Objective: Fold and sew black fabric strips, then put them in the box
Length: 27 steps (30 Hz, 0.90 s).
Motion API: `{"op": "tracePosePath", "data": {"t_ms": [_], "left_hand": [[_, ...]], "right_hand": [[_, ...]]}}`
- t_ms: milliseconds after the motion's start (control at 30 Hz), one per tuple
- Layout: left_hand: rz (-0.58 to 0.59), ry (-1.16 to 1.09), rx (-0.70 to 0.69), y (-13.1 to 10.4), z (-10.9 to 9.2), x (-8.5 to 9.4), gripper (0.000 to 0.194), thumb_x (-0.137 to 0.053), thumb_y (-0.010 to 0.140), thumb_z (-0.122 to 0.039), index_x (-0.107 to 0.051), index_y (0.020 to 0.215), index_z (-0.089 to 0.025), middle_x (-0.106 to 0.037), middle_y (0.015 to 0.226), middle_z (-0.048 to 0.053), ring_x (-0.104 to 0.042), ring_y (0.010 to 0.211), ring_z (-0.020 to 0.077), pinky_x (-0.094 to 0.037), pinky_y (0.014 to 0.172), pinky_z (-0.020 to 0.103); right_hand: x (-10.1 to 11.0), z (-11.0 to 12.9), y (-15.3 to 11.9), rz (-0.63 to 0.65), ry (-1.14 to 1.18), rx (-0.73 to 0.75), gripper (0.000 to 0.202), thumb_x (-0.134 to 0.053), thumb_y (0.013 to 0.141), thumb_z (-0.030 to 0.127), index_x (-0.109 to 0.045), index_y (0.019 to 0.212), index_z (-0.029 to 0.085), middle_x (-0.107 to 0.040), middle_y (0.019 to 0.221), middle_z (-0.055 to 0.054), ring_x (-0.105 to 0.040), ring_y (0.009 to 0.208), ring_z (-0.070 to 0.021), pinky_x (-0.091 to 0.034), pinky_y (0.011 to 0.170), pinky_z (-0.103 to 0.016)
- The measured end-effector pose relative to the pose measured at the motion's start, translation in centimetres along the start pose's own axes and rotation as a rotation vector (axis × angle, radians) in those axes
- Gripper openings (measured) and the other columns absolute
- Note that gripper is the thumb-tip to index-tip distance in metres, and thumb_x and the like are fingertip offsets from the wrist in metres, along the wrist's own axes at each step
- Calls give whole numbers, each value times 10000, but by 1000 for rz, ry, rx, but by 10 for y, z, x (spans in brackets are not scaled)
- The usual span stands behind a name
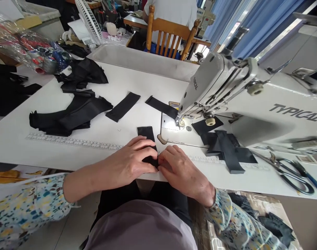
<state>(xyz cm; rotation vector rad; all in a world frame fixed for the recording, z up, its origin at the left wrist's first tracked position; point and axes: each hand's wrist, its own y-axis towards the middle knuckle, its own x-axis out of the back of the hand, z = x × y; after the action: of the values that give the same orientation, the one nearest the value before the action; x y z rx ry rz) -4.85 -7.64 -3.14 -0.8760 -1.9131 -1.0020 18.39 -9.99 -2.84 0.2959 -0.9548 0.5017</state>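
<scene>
The left hand point(132, 160) lies spread over a black strip point(146, 132); the right hand point(179, 169) pinches its near corner, apparently folding; the next move calls for even edges.

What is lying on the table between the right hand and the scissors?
In the head view, overlapping black fabric pieces and part of a measuring scale lie between them.

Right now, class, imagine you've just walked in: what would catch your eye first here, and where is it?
Probably the big white sewing machine filling the right side. Next, at the table's near edge, the left hand spreads over a black strip while the right hand seems to pinch its near end. A heap of black pieces stands out on the table's left.
</scene>
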Motion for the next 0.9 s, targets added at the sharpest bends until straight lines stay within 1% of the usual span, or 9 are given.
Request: {"op": "tracePosePath", "data": {"t_ms": [67, 167, 200, 267, 367, 467, 633, 767, 900], "left_hand": [[57, 20, -97, 4, 8, 5, 290, -574, 961, -15, -746, 1040, -235, -667, 1119, 49, -476, 1351, 283, -310, 1227, 511], [86, 58, -149, 8, 15, 2, 270, -577, 976, -44, -747, 1083, -224, -685, 1082, 48, -525, 1299, 262, -321, 1228, 495], [60, 78, -141, 10, 16, -1, 265, -576, 979, -48, -747, 1092, -216, -686, 1069, 51, -532, 1285, 262, -335, 1220, 493], [-38, 135, -93, 16, 18, -12, 268, -569, 979, -44, -745, 1110, -197, -685, 1048, 63, -539, 1260, 267, -362, 1198, 495], [-192, 222, 15, 33, 21, -29, 269, -542, 984, -39, -747, 1095, -172, -669, 1004, 78, -555, 1196, 267, -395, 1162, 512], [-270, 241, 95, 56, 23, -39, 267, -539, 975, -39, -756, 1028, -185, -638, 911, 59, -574, 1107, 253, -440, 1108, 516], [-311, 277, 142, 89, 27, -44, 245, -548, 977, -65, -763, 986, -184, -606, 841, 48, -567, 979, 235, -486, 1036, 513], [-344, 310, 185, 102, 33, -50, 237, -552, 980, -91, -773, 943, -172, -567, 795, 48, -535, 903, 224, -509, 996, 496], [-342, 318, 208, 106, 36, -54, 231, -566, 979, -106, -771, 889, -166, -531, 747, 23, -512, 812, 192, -480, 1041, 513]], "right_hand": [[-1, -1, 0, -12, 15, -2, 198, -611, 840, 5, -563, 892, 190, -570, 927, -28, -483, 913, -207, -444, 844, -379], [3, -5, -3, -56, 99, -26, 190, -585, 875, 10, -579, 904, 197, -578, 941, -27, -507, 930, -200, -459, 844, -361], [6, -7, -5, -90, 130, -41, 174, -572, 904, 29, -591, 926, 201, -583, 954, -30, -516, 944, -199, -464, 856, -362], [15, -14, -12, -196, 150, -73, 151, -547, 960, 88, -621, 1008, 211, -593, 998, -42, -526, 985, -208, -470, 890, -382], [26, -26, -22, -311, 66, -85, 224, -525, 993, 140, -640, 1165, 224, -597, 1080, -72, -518, 1057, -241, -465, 947, -439], [32, -38, -27, -291, -40, -63, 318, -521, 984, 134, -625, 1273, 217, -582, 1148, -102, -505, 1100, -267, -471, 978, -484], [37, -54, -15, -246, -161, -20, 402, -522, 953, 104, -600, 1339, 184, -580, 1185, -119, -500, 1095, -274, -489, 987, -508], [42, -66, 1, -230, -159, -19, 386, -527, 948, 108, -617, 1310, 205, -585, 1163, -109, -513, 1094, -276, -498, 977, -494], [46, -76, 12, -210, -160, -5, 334, -498, 981, 127, -622, 1281, 203, -595, 1156, -101, -531, 1082, -264, -487, 984, -480]]}}
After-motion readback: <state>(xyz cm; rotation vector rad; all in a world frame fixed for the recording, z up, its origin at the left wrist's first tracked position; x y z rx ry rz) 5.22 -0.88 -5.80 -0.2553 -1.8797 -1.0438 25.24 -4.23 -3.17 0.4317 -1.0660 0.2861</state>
